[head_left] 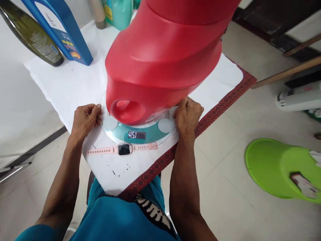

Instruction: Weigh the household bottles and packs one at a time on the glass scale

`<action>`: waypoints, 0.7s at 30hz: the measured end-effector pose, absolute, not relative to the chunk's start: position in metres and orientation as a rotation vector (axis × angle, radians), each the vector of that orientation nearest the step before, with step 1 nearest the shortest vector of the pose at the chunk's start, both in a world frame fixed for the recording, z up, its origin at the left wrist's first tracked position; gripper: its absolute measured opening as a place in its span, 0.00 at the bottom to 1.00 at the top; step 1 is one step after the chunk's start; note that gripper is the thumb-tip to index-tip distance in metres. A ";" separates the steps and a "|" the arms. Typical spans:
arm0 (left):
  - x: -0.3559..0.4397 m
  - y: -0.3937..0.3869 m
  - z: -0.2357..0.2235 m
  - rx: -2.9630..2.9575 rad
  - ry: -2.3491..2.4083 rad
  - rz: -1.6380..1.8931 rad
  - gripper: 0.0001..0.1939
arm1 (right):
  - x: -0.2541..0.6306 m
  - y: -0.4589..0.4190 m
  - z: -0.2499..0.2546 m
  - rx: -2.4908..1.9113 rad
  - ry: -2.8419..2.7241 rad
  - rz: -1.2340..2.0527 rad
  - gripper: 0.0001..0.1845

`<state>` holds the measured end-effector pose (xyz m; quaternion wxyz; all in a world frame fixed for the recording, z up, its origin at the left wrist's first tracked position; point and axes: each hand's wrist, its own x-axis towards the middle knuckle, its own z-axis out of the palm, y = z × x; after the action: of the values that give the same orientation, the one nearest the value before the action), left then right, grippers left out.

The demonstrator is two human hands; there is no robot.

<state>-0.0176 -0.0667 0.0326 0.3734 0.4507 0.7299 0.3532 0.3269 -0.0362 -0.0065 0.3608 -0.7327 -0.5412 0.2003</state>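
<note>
A large red plastic jug point(160, 63) with a moulded handle hole stands on a round glass digital scale point(147, 136). The jug hides much of the scale. Lit digits show on the display point(136, 135), too unclear to read surely. My left hand point(87, 118) is closed, thumb and fingers pinching the scale's left rim. On the opposite side my right hand point(188, 113) is closed at the right rim, close by the jug's base; its fingertips are partly hidden. Just in front of the scale lies a smartwatch point(124, 149) with a pink strap, laid out flat.
On the white cloth point(67, 87) at the back left stand a green glass bottle point(33, 38), a blue container point(62, 33) and a teal bottle point(119, 13). A red patterned border point(225, 98) runs along the table's edge. A lime-green plastic stool or tub point(271, 167) is on the floor at right.
</note>
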 end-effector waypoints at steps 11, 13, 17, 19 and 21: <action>-0.012 -0.062 0.032 1.089 1.849 0.961 0.20 | 0.325 -0.041 0.003 -1.779 -1.371 0.629 0.47; -0.013 -0.059 0.031 1.113 1.859 0.960 0.21 | 0.324 -0.042 0.006 -1.784 -1.380 0.653 0.48; -0.017 -0.056 0.030 1.191 1.862 0.906 0.20 | 0.321 -0.043 0.007 -1.805 -1.377 0.645 0.51; -0.020 -0.056 0.029 1.228 1.844 0.892 0.20 | 0.322 -0.044 0.003 -1.807 -1.388 0.615 0.50; -0.023 -0.059 0.032 1.290 1.843 0.890 0.19 | 0.323 -0.042 0.001 -1.799 -1.422 0.585 0.49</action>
<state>-0.0229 -0.0592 0.0317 0.3534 0.4989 0.7125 0.3443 0.3227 -0.0424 0.0007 0.3777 -0.7039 -0.5563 0.2290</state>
